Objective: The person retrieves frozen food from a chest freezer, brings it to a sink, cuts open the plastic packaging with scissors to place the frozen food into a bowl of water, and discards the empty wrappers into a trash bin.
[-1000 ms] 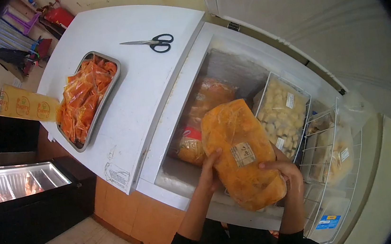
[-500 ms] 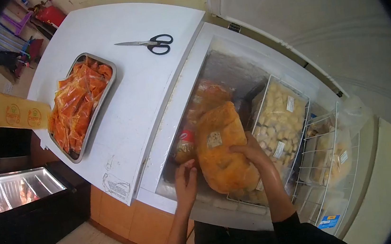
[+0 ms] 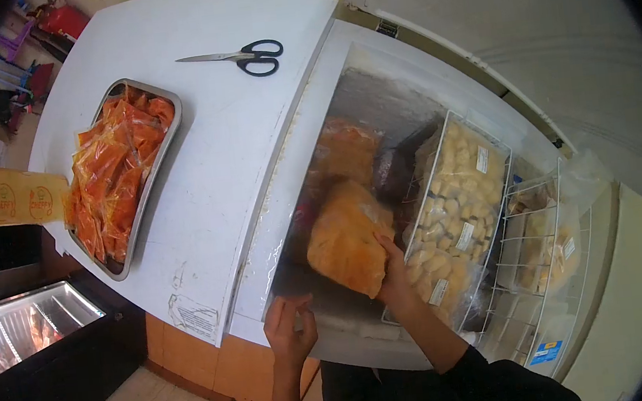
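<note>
Inside the open chest freezer (image 3: 315,119), a frosted orange bag (image 3: 347,241) is tilted in my right hand (image 3: 393,271), which grips its right edge. My left hand (image 3: 290,330) is off the bag, over the freezer's near rim, with its fingers curled and apart and nothing in them. Beyond the orange bag lies another reddish bag (image 3: 349,150), partly covered by it. To the right, a wire basket holds bags of pale round pieces (image 3: 463,178) with white labels.
On the white lid at left are a metal tray (image 3: 167,150) of bagged orange-red food (image 3: 119,175), a printed paper packet (image 3: 15,195) and black-handled scissors (image 3: 255,57). A second wire basket (image 3: 506,283) stands at the freezer's right end.
My left hand has let go of the orange bag and moved left to the rim. My right hand has lowered the bag deeper into the freezer and turned it. The view has shifted slightly.
</note>
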A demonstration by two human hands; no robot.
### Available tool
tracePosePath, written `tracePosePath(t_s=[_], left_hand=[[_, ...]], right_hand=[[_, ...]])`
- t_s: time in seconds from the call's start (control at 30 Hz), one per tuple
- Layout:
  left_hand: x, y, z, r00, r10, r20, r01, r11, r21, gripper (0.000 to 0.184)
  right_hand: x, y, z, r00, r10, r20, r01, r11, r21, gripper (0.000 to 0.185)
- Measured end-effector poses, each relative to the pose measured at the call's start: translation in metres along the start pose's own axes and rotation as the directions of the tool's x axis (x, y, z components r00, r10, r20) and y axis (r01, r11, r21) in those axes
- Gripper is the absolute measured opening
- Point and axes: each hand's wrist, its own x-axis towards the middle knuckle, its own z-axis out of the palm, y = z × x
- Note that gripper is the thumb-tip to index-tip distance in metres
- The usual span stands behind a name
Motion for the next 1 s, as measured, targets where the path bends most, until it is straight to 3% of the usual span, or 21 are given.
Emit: tracePosePath(t_s=[0.03, 0.07, 0.13, 0.3, 0.37, 0.43, 0.5, 0.57, 0.6, 0.67, 0.7, 0.73, 0.77, 0.83, 0.9, 0.97, 1.0], left_hand=[[-0.004, -0.007, -0.002, 0.999, 0.020, 0.037, -0.021, 0.999, 0.046, 0.021], [-0.008, -0.013, -0.003, 0.996, 0.038, 0.075, -0.045, 0.995, 0.090, 0.022], [-0.013, -0.025, -0.001, 0.993, 0.078, 0.089, -0.086, 0.993, 0.086, 0.022], [-0.008, -0.028, -0.005, 0.988, 0.076, 0.136, -0.090, 0.991, 0.099, 0.021], [0.000, -0.019, -0.005, 0.984, -0.052, 0.169, 0.047, 0.998, 0.031, 0.018], [0.010, -0.021, 0.006, 0.969, -0.107, 0.223, 0.106, 0.994, 0.015, 0.021], [0.018, -0.023, 0.025, 0.950, -0.155, 0.272, 0.162, 0.987, -0.003, 0.028], [0.023, -0.037, 0.056, 0.754, -0.537, 0.378, 0.622, 0.768, -0.150, 0.049], [0.026, -0.046, 0.066, 0.756, -0.536, 0.375, 0.622, 0.767, -0.158, 0.049], [0.028, -0.062, 0.086, 0.888, -0.286, 0.360, 0.273, 0.958, 0.086, 0.061], [0.027, -0.070, 0.095, 0.885, -0.291, 0.362, 0.281, 0.956, 0.082, 0.061], [0.027, -0.077, 0.101, 0.817, -0.373, 0.440, 0.385, 0.920, 0.066, 0.063], [0.027, -0.084, 0.105, 0.733, -0.445, 0.514, 0.485, 0.872, 0.062, 0.064], [0.038, -0.091, 0.100, 0.727, -0.438, 0.529, 0.509, 0.861, 0.012, 0.066], [0.048, -0.095, 0.100, 0.712, -0.435, 0.551, 0.544, 0.838, -0.040, 0.067], [0.062, -0.098, 0.108, 0.544, -0.604, 0.583, 0.711, 0.700, 0.063, 0.067], [0.067, -0.100, 0.112, 0.480, -0.652, 0.587, 0.758, 0.645, 0.097, 0.067]], right_hand=[[-0.006, 0.005, 0.006, 1.000, -0.007, -0.018, 0.010, 0.988, 0.155, 0.040], [-0.001, 0.014, -0.001, 1.000, -0.013, -0.020, 0.015, 0.988, 0.154, 0.040], [0.022, 0.037, -0.026, 0.999, -0.037, -0.002, 0.034, 0.900, 0.434, 0.054], [0.059, 0.064, -0.043, 0.988, -0.067, -0.137, 0.129, 0.849, 0.512, 0.043], [0.072, 0.070, -0.054, 0.981, -0.059, -0.186, 0.151, 0.834, 0.531, 0.038], [0.070, 0.074, -0.071, 0.993, -0.087, -0.084, 0.116, 0.883, 0.455, 0.040], [0.070, 0.070, -0.079, 0.993, -0.047, -0.104, 0.084, 0.917, 0.389, 0.041], [0.082, 0.069, -0.086, 0.994, -0.017, -0.111, 0.052, 0.947, 0.316, 0.043], [0.097, 0.074, -0.098, 0.988, -0.003, -0.156, 0.046, 0.960, 0.276, 0.045], [0.105, 0.075, -0.095, 0.978, 0.007, -0.209, 0.042, 0.972, 0.231, 0.047], [0.103, 0.075, -0.078, 0.971, -0.046, -0.233, 0.073, 0.992, 0.108, 0.047], [0.102, 0.076, -0.072, 0.963, -0.099, -0.250, 0.098, 0.995, -0.017, 0.047], [0.111, 0.081, -0.081, 0.962, -0.094, -0.255, 0.092, 0.996, -0.018, 0.047], [0.137, 0.099, -0.115, 0.980, -0.119, -0.160, 0.124, 0.992, 0.021, 0.049], [0.128, 0.091, -0.124, 0.983, -0.051, -0.174, 0.055, 0.998, 0.019, 0.049], [0.113, 0.075, -0.116, 0.984, 0.014, -0.179, -0.013, 1.000, 0.009, 0.051], [0.102, 0.064, -0.101, 0.943, -0.004, -0.331, -0.053, 0.985, -0.162, 0.049]])
